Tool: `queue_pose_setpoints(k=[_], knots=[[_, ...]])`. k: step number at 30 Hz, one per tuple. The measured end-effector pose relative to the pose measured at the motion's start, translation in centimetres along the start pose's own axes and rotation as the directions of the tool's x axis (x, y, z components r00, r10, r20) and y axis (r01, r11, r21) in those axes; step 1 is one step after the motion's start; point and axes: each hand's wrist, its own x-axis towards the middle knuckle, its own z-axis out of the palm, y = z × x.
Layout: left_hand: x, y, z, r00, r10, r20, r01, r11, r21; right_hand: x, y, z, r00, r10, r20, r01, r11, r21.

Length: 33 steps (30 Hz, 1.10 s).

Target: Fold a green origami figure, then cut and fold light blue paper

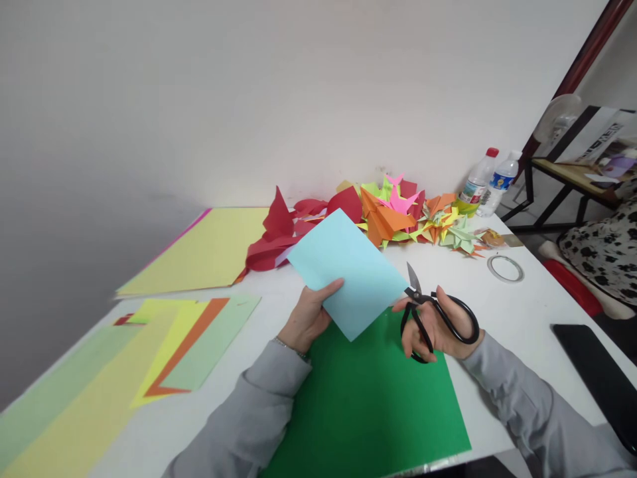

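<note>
A light blue sheet of paper (351, 272) is raised over the table, pinched at its lower left edge by my left hand (313, 312), thumb on top. In my right hand (440, 325) is a pair of black-handled scissors (417, 297), fingers through the loops and blades parted. The scissors are close to the right corner of the blue sheet; whether they touch it I cannot tell. Beneath both hands lies a large green sheet (368, 405).
Yellow sheets (194, 252) and coloured strips (209, 358) lie at left. Red cut paper (273, 232) and folded paper shapes (383, 216) pile along the wall. Two bottles (480, 176), a tape roll (505, 268) and a black phone-like slab (597, 378) are at right. A person (604, 245) sits beyond.
</note>
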Motion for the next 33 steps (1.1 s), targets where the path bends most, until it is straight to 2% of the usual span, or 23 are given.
queue_pose_setpoints(k=[3, 9, 13, 17, 23, 26, 29, 33], knots=[[-0.1, 0.0, 0.1, 1.0, 0.02, 0.007, -0.02, 1.0, 0.001, 0.0, 0.1, 0.1, 0.999, -0.046, -0.009, 0.046, 0.999, -0.013], [-1.1, 0.3, 0.6, 0.995, -0.02, 0.1, 0.021, 1.0, -0.002, 0.1, 0.1, 0.2, 0.993, -0.105, -0.046, 0.103, 0.994, -0.047], [-1.9, 0.1, 1.0, 0.993, -0.111, 0.051, 0.116, 0.986, -0.121, 0.2, 0.1, 0.3, 0.987, -0.161, -0.017, 0.16, 0.986, -0.039], [-2.7, -0.3, 1.6, 0.984, -0.164, 0.064, 0.174, 0.966, -0.191, 0.2, 0.2, 0.4, 0.981, -0.194, -0.004, 0.193, 0.98, -0.05], [-2.7, 0.1, 1.8, 0.991, -0.132, 0.02, 0.133, 0.979, -0.152, 0.3, 0.2, 0.3, 0.981, -0.168, -0.098, 0.154, 0.979, -0.137], [-2.4, 0.4, 1.7, 0.994, -0.113, 0.009, 0.113, 0.985, -0.134, 0.4, 0.2, 0.1, 0.989, -0.136, -0.055, 0.124, 0.974, -0.188], [-2.1, 0.6, 1.4, 0.993, -0.114, 0.013, 0.115, 0.986, -0.121, 0.4, 0.3, 0.0, 0.994, -0.11, 0.001, 0.109, 0.982, -0.157], [-1.8, 0.3, 1.2, 0.987, -0.159, 0.028, 0.161, 0.978, -0.129, 0.5, 0.8, 0.0, 0.978, -0.207, -0.023, 0.202, 0.969, -0.143]])
